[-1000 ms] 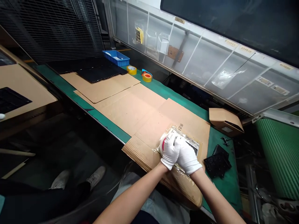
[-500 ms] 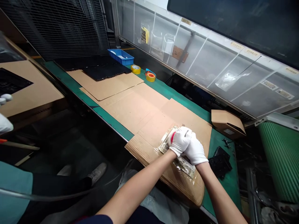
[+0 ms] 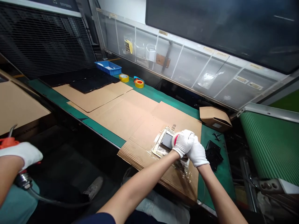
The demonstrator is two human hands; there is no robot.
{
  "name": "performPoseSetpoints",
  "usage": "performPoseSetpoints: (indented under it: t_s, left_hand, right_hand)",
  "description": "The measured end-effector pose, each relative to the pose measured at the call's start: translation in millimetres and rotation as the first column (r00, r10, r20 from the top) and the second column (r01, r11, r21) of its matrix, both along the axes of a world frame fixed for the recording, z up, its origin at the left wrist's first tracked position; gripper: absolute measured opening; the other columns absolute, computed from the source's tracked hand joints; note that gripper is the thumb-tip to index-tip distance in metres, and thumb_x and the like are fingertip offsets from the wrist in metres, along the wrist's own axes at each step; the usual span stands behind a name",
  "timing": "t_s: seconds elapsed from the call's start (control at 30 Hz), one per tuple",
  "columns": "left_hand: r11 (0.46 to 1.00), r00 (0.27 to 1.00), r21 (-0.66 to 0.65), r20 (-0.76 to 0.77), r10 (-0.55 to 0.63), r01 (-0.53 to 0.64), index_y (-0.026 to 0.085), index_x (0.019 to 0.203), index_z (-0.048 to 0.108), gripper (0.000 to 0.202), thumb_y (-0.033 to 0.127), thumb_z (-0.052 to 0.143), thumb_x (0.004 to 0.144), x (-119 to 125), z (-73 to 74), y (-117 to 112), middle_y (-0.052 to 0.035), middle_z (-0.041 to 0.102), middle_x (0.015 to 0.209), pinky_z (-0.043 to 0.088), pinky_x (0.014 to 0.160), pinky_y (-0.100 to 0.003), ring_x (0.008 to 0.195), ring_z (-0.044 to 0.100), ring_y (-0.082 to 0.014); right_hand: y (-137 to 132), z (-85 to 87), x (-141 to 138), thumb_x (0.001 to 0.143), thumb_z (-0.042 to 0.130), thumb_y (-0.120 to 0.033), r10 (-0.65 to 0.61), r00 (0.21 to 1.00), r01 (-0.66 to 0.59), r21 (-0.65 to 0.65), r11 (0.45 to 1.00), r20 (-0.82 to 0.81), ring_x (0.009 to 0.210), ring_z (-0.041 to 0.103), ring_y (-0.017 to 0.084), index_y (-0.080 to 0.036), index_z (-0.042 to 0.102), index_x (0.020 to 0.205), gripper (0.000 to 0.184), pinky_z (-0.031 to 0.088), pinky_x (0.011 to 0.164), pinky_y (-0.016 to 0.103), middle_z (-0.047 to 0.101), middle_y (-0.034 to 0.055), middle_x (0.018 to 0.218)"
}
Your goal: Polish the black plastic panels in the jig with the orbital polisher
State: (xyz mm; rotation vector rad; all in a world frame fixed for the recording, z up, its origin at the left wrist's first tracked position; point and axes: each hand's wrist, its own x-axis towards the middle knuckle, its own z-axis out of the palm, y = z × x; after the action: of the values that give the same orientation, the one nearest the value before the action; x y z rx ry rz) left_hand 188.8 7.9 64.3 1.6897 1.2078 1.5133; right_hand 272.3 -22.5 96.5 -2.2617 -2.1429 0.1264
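Both my hands wear white gloves and press together on a clear plastic bag (image 3: 163, 144) holding a dark flat part and white paper. The bag lies on a sheet of corrugated cardboard (image 3: 149, 130) at the near edge of the green bench. My left hand (image 3: 183, 143) is curled over something red, which I cannot make out. My right hand (image 3: 198, 154) is closed against it, on the right end of the bag.
Black plastic parts (image 3: 213, 154) and a small cardboard box (image 3: 215, 118) lie to the right. Farther back are tape rolls (image 3: 139, 83), a blue tray (image 3: 107, 67) and black panels (image 3: 91, 82). A co-worker's gloved hand (image 3: 23, 154) holds an orange-handled tool at the left. A green conveyor (image 3: 268, 146) runs on the right.
My hands have slid rightward along the bag, uncovering its dark part. The co-worker's gloved hand with the tool has come into view at the left. The camera has shifted.
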Motion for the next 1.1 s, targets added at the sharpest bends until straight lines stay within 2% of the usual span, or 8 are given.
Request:
performPoseSetpoints:
  t_s: [0.23, 0.3, 0.43, 0.53, 0.67, 0.87, 1.03, 1.1]
  left_hand:
    - [0.998, 0.999, 0.041, -0.007, 0.046, -0.046, 0.017, 0.096, 0.067, 0.02, 0.018, 0.047, 0.094, 4, -15.9, -61, -0.008, 0.069, 0.094, 0.052, 0.09, -0.04, 0.091, 0.063, -0.0223]
    - [0.999, 0.998, 0.046, -0.058, 0.017, -0.014, 0.018, 0.095, 0.067, 0.019, 0.019, 0.048, 0.095, 9, -13.1, -50, -0.0077, 0.069, 0.093, 0.053, 0.091, -0.038, 0.091, 0.063, -0.0216]
    - [0.998, 0.986, 0.018, -0.152, -0.062, 0.066, 0.018, 0.083, 0.067, 0.025, 0.019, 0.046, 0.097, 26, 1.1, -11, -0.0075, 0.069, 0.088, 0.053, 0.089, -0.035, 0.087, 0.065, -0.0203]
    - [0.997, 0.986, 0.033, -0.153, -0.065, 0.071, 0.018, 0.085, 0.067, 0.021, 0.019, 0.049, 0.095, 28, 0.1, -22, -0.0063, 0.07, 0.088, 0.053, 0.088, -0.034, 0.086, 0.065, -0.0196]
    - [1.0, 0.994, 0.015, -0.111, 0.019, -0.017, 0.018, 0.092, 0.067, 0.025, 0.022, 0.044, 0.098, 11, -9.9, -53, -0.0067, 0.069, 0.089, 0.052, 0.088, -0.036, 0.087, 0.063, -0.0201]
    - [0.997, 0.995, -0.07, -0.096, -0.03, 0.023, 0.019, 0.087, 0.066, 0.027, 0.025, 0.042, 0.098, -27, -0.6, -15, -0.0064, 0.069, 0.089, 0.052, 0.087, -0.037, 0.087, 0.064, -0.0201]
    - [0.99, 0.995, -0.1, 0.02, 0.103, -0.1, 0.019, 0.09, 0.067, 0.03, 0.03, 0.04, 0.099, -70, -11.9, -13, -0.008, 0.07, 0.096, 0.052, 0.09, -0.037, 0.093, 0.064, -0.021]
    - [0.984, 0.988, -0.102, 0.043, 0.149, -0.144, 0.019, 0.088, 0.066, 0.031, 0.033, 0.039, 0.098, -83, -13.6, -12, -0.0081, 0.07, 0.094, 0.052, 0.09, -0.037, 0.092, 0.065, -0.0209]
  right_hand:
    - [-51, -25.3, 12, 0.093, 0.053, -0.013, 0.166, 0.986, -0.166, 0.023, 0.986, 0.007, 0.081, 0.071, 0.02, -0.01, 0.054, 0.126, 0.034, 0.049, 0.069, 0.027, 0.068, 0.0157, 0.107]
    - [-43, -23.1, 18, 0.092, 0.054, -0.015, 0.157, 0.988, -0.157, 0.042, 0.987, 0.009, 0.081, 0.07, 0.021, -0.01, 0.055, 0.125, 0.032, 0.048, 0.068, 0.028, 0.069, 0.0157, 0.105]
    - [-17, -5.4, 29, 0.093, 0.06, -0.025, -0.054, 0.995, 0.054, -0.005, 0.999, -0.087, 0.079, 0.07, 0.023, -0.01, 0.052, 0.122, 0.034, 0.045, 0.066, 0.03, 0.069, 0.0099, 0.09]
    - [-29, -7.1, 29, 0.093, 0.058, -0.02, -0.049, 0.994, 0.047, -0.016, 0.999, -0.101, 0.08, 0.07, 0.023, -0.011, 0.05, 0.123, 0.033, 0.043, 0.066, 0.029, 0.069, 0.01, 0.092]
    - [-52, -19.6, 17, 0.089, 0.059, -0.017, 0.096, 0.985, -0.099, -0.014, 0.995, -0.144, 0.08, 0.071, 0.021, -0.012, 0.051, 0.125, 0.038, 0.045, 0.069, 0.028, 0.067, 0.0129, 0.104]
    - [-9, -5.3, -22, 0.094, 0.051, -0.018, 0.049, 0.987, -0.045, 0.032, 0.998, -0.152, 0.093, 0.069, 0.024, -0.012, 0.057, 0.122, 0.029, 0.049, 0.077, 0.029, 0.067, 0.0147, 0.104]
    - [11, -11.8, -62, 0.09, 0.054, -0.012, 0.392, 0.909, -0.391, 0.035, 0.92, -0.142, 0.101, 0.066, 0.022, -0.009, 0.055, 0.132, 0.042, 0.05, 0.087, 0.027, 0.064, 0.0179, 0.12]
    - [13, -7.0, -75, 0.087, 0.059, -0.014, 0.434, 0.89, -0.434, 0.029, 0.9, -0.138, 0.102, 0.065, 0.024, -0.007, 0.054, 0.135, 0.049, 0.051, 0.088, 0.028, 0.064, 0.0188, 0.12]
